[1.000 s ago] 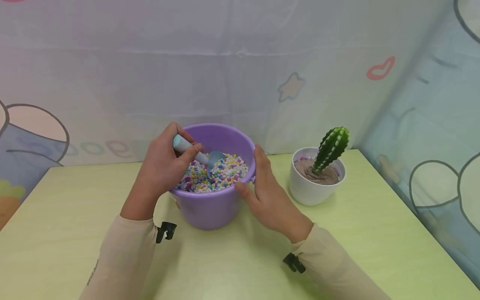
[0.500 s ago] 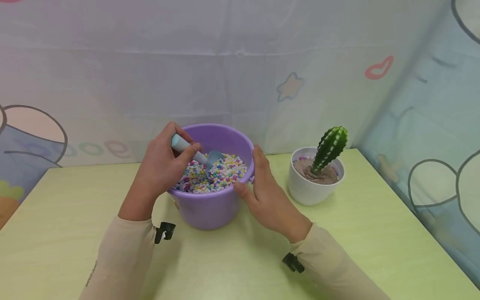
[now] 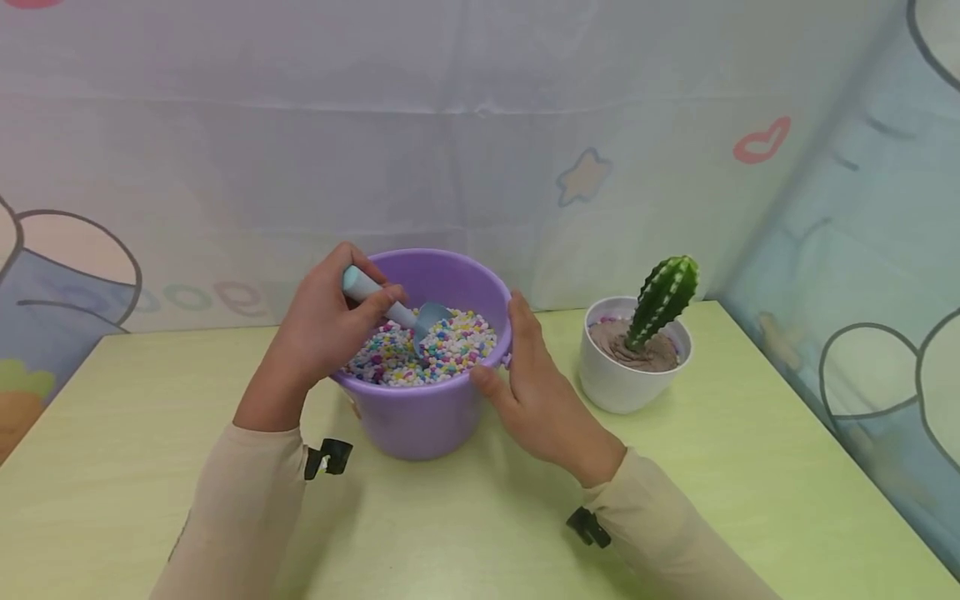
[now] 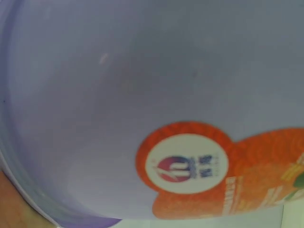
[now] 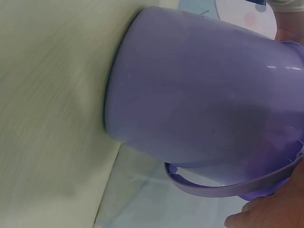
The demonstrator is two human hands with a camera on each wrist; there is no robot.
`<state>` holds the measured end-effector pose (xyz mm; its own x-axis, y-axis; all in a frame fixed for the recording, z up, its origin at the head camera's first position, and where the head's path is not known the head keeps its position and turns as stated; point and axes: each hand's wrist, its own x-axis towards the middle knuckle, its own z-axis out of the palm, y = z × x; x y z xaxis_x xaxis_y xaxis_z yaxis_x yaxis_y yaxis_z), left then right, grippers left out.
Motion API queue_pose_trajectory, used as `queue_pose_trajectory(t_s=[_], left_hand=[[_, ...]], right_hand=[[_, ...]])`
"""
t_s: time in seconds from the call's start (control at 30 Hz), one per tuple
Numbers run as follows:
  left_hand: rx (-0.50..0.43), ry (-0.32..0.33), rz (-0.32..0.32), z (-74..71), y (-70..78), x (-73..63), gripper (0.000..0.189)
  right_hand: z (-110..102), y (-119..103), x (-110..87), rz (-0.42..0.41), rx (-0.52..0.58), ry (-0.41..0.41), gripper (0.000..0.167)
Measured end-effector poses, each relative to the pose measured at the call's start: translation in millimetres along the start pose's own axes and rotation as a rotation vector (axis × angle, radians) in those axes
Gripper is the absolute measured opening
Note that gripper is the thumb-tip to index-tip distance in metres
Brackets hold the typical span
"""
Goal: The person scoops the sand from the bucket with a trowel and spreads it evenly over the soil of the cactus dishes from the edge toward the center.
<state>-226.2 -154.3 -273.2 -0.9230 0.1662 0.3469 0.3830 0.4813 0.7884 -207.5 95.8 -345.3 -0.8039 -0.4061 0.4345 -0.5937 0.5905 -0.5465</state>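
In the head view a purple bucket (image 3: 422, 423) stands on the table, partly filled with small multicoloured pebble-like pieces (image 3: 459, 343). My left hand (image 3: 321, 323) reaches over its left rim and grips the pale blue handle of a small scoop (image 3: 402, 315). The scoop's blue-grey head is tilted and partly buried in the pieces. On the right, my right hand (image 3: 546, 407) rests against the bucket's rim, fingers extended along the outside and thumb at the front. The left wrist view is filled by the bucket wall and its orange sticker (image 4: 190, 156).
Right of the bucket stands a white pot (image 3: 626, 385) with a green cactus (image 3: 664, 302) in brown filling. The bucket's purple carrying handle (image 5: 213, 190) hangs at its side in the right wrist view. A printed cloth backdrop (image 3: 300, 167) rises behind the pale yellow-green table (image 3: 450, 533).
The left wrist has shifted slightly left, while the scoop stays in nearly the same place among the pieces. The right hand and the bucket look unchanged.
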Motion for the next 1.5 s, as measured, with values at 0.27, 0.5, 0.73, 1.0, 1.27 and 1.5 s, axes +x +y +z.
queue_pose_trajectory(t_s=[0.27, 0.5, 0.73, 1.0, 1.27, 1.5], left_hand=[[-0.186, 0.001, -0.093, -3.5, -0.7, 2.8, 0.027], [-0.325, 0.033, -0.098, -5.9, -4.6, 3.6, 0.028], [-0.452, 0.067, -0.106, -7.7, -5.8, 3.2, 0.025], [-0.378, -0.024, -0.059, -10.0, -0.9, 3.4, 0.025], [-0.292, -0.189, 0.213, -7.7, -6.9, 2.8, 0.013], [-0.215, -0.084, -0.007, -1.9, 0.6, 7.1, 0.021]], right_hand=[[1.0, 0.2, 0.1, 0.0, 0.002, -0.006, 0.09], [0.6, 0.4, 0.3, -0.005, -0.001, -0.001, 0.091], [0.9, -0.9, 0.2, 0.011, 0.002, -0.011, 0.091], [0.2, -3.3, 1.8, 0.001, 0.008, -0.008, 0.089], [-1.4, -3.0, -0.4, 0.022, 0.012, -0.013, 0.087], [-2.6, -2.7, -0.5, 0.024, 0.016, -0.011, 0.088]])
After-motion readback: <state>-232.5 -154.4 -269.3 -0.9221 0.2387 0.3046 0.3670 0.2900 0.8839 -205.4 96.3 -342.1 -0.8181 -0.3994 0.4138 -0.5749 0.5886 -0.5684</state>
